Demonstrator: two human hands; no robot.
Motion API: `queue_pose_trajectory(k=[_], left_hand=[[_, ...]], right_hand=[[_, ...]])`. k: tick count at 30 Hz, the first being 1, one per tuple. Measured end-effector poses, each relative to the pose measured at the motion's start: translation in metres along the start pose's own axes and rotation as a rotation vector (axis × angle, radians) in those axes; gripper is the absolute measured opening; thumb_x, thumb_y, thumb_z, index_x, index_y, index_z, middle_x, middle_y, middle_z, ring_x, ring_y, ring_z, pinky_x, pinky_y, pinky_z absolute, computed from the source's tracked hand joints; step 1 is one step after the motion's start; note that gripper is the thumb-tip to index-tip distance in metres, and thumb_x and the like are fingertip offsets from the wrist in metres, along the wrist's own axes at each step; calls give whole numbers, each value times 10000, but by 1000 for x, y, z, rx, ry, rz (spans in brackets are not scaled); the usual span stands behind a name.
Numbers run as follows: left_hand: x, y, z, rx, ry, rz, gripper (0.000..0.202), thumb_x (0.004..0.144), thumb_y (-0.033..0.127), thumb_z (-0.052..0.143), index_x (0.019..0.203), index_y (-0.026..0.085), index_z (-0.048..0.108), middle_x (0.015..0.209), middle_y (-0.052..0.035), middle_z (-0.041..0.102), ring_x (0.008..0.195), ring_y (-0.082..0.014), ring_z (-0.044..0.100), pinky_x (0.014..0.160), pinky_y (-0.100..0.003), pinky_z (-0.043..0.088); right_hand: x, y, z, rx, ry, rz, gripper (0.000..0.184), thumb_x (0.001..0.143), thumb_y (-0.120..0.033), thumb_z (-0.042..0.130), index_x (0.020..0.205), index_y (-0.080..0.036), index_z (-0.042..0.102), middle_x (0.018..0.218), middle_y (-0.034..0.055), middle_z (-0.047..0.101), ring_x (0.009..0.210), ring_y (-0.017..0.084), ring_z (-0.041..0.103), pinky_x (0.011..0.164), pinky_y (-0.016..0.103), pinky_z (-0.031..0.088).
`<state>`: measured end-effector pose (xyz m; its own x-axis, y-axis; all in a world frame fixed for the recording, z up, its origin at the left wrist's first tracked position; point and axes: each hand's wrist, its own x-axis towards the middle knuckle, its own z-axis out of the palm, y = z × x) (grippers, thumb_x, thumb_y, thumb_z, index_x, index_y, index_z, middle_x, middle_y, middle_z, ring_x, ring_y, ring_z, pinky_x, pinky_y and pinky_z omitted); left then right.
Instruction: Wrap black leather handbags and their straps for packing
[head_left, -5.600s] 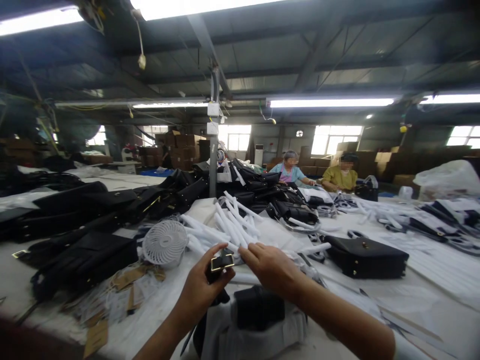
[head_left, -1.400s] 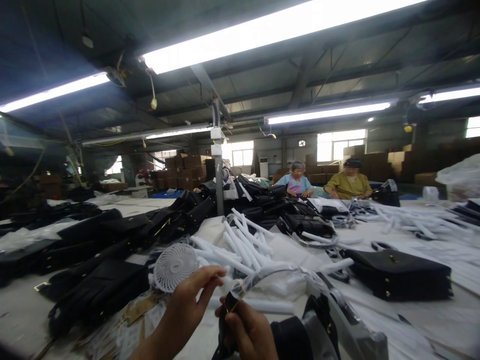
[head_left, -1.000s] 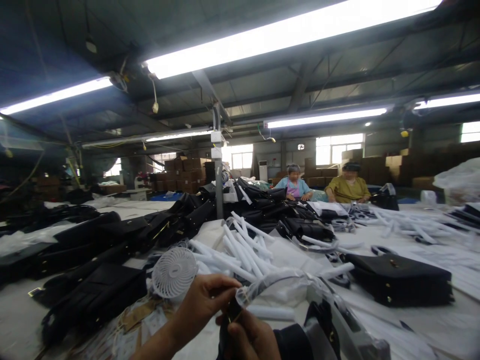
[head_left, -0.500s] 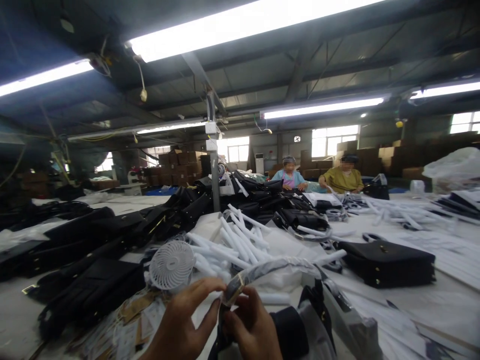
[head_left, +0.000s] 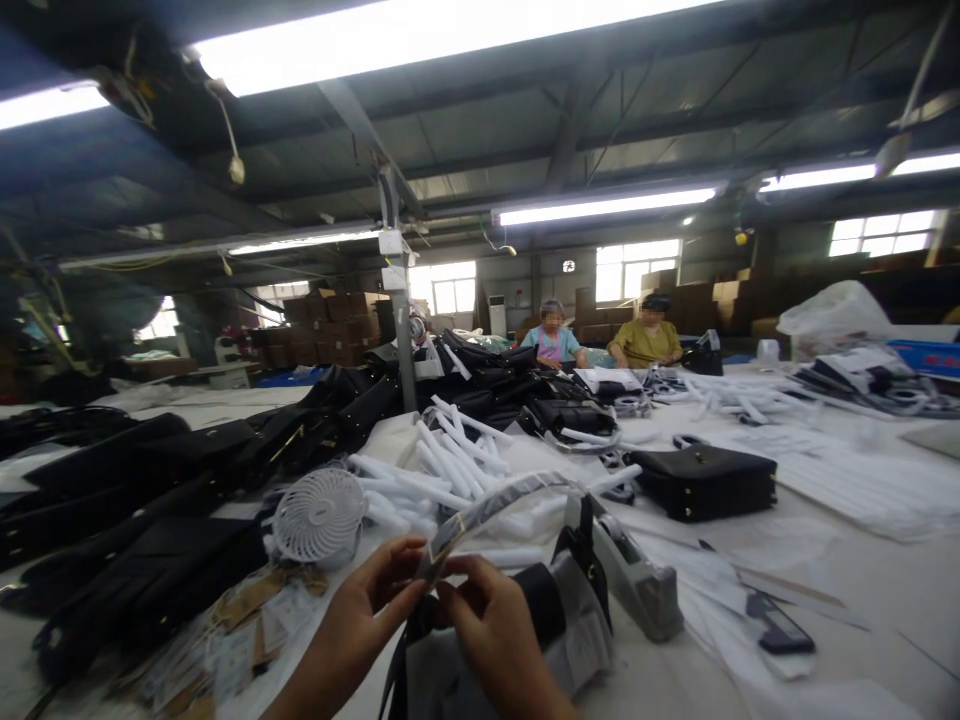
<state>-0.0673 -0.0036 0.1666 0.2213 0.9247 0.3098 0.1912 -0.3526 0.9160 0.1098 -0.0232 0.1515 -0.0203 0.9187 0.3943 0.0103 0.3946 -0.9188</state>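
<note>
Both my hands are raised over a black bag (head_left: 536,615) lying on the table in front of me. My left hand (head_left: 360,625) and my right hand (head_left: 495,640) pinch the end of the bag's wrapped handle (head_left: 499,503) at its gold buckle (head_left: 442,538). The handle arches up and to the right, covered in clear film. All the fingers are closed round the buckle end.
A small white fan (head_left: 319,515) stands just left of my hands, with white foam tubes (head_left: 450,455) behind it. Black bags (head_left: 150,490) are heaped at the left, one black bag (head_left: 705,480) sits at the right. A grey tape dispenser (head_left: 637,585) is beside my bag. Two people (head_left: 600,340) work far back.
The view has swung to the right and down. My hands stay on the handle's buckle end, both now pinching it closer together.
</note>
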Motion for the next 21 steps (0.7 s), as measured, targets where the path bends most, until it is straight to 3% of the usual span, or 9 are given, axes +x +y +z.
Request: queue_pose_trajectory(k=[3,5,8,11,15,18,21], left_hand=[[1,8,1,5,-39,9,562,858,551,633,1296,206,566,1346,-121,619,1279,-302,547,1035,-445,487],[4,16,4,28,-48,21,585,896,598,543,1329,205,537,1329,-117,625,1240,-285,576,1029,-431,480],[13,28,9,56,-175,21,471,932,598,474,1070,180,640,903,-48,700,830,-200,667,771,-308,535],[23,39,16,36,-260,21,461,912,598,515,758,169,582,622,43,476,580,-118,456,560,-225,386],[34,48,26,-98,-187,-8,437,891,605,544,809,176,555,641,65,365,582,-110,319,543,-223,272],[37,46,33,-114,-122,-33,447,868,619,570,781,180,550,638,62,365,595,-114,302,553,-223,266],[35,35,33,-124,-134,-128,492,813,662,612,760,175,568,584,65,369,552,-103,292,527,-221,240]], right_hand=[[2,-5,-14,40,108,23,435,890,-526,605,1090,-143,654,686,39,690,607,181,669,598,248,505],[9,-12,-25,105,172,19,508,899,-606,553,1034,-125,642,678,43,682,574,159,638,587,244,494],[26,-30,-42,277,199,59,560,880,-650,548,930,-104,661,613,43,661,529,133,584,536,221,452],[45,-51,-58,385,147,75,572,830,-636,617,904,-74,700,750,90,709,503,106,569,470,201,399],[67,-64,-75,380,41,54,522,827,-581,643,886,-67,712,778,85,702,504,83,579,437,162,359],[73,-58,-85,453,20,131,479,784,-536,716,896,-70,711,732,62,689,532,95,606,439,149,385],[69,-45,-98,637,72,262,395,743,-410,794,953,-86,706,805,59,712,559,93,622,460,149,437]])
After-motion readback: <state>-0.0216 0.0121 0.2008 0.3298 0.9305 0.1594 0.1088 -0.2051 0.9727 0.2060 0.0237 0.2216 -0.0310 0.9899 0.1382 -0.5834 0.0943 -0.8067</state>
